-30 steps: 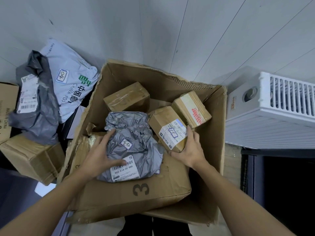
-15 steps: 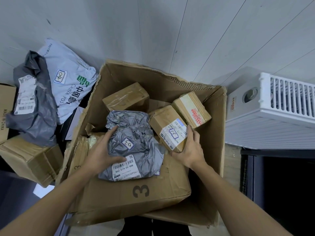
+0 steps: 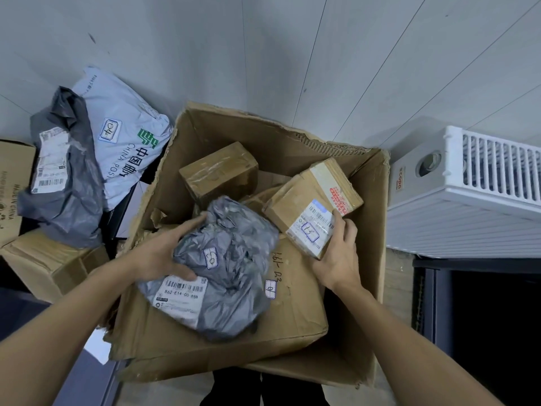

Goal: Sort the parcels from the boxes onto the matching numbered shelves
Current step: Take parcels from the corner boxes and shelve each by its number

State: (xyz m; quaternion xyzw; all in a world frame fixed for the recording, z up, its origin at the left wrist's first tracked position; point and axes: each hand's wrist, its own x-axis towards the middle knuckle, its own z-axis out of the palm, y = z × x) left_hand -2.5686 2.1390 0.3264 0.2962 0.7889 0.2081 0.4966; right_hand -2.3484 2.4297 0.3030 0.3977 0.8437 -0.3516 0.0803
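- The grey poly mailer (image 3: 228, 259) looks soft and light, judging by its crumpled, baggy film. It will probably sag and slip, so the surest hold is across its bulk, not by a loose corner.
- The left hand (image 3: 155, 253) grips the mailer's left side, with fingers laid along the upper edge and thumb pressed on the barcode label.
- The small cardboard parcel (image 3: 304, 221) seems stiff and boxy, with glossy tape, and its firm edges suit a pinch.
- The right hand (image 3: 339, 256) clamps the parcel's near corner, thumb on the label marked 13 and fingers curled beneath.
- The hands are apart. The mailer lies between them against the left hand, and the parcel sits just beyond the right.
- Both are inside the open carton (image 3: 371, 230), and the mailer rests on a flat cardboard box (image 3: 205, 356) under the hands.
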